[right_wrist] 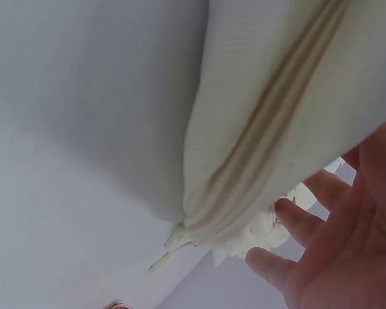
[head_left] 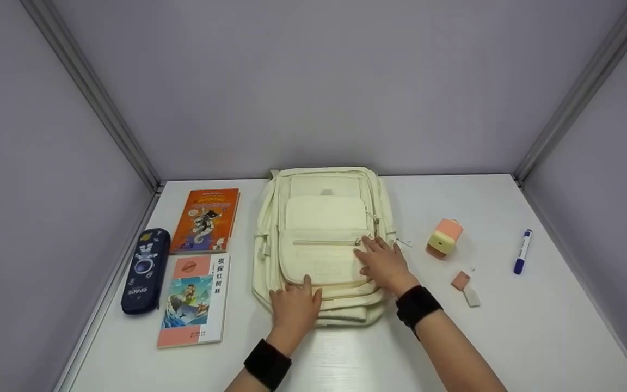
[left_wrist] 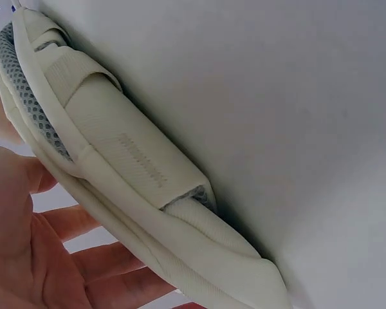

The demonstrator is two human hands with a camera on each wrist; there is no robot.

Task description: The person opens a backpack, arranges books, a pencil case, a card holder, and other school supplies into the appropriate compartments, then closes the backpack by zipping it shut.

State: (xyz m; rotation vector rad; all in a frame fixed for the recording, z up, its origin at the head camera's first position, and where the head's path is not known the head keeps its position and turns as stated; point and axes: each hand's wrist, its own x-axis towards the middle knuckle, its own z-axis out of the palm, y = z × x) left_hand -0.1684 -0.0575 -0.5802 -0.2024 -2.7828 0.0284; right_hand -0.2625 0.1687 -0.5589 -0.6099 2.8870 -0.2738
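A cream backpack (head_left: 324,218) lies on the white table with its front pocket facing up. My left hand (head_left: 294,307) touches the bag's bottom edge, its fingers pointing away from me. On the right side of the front pocket, my right hand (head_left: 387,267) has its fingers spread, the fingertips close to a zipper pull (head_left: 358,242). In the left wrist view the left hand (left_wrist: 58,251) is beside the bag's padded strap (left_wrist: 128,141). The right wrist view shows the right hand (right_wrist: 347,238) with fingers extended next to the bag's side (right_wrist: 264,116).
Left of the bag are an orange book (head_left: 207,220), a book with a sea picture (head_left: 194,299) and a dark blue pencil case (head_left: 146,272). To the right are a pink and yellow sharpener-like object (head_left: 444,238), a pink and white eraser-like piece (head_left: 461,280) and a blue-capped marker (head_left: 523,251).
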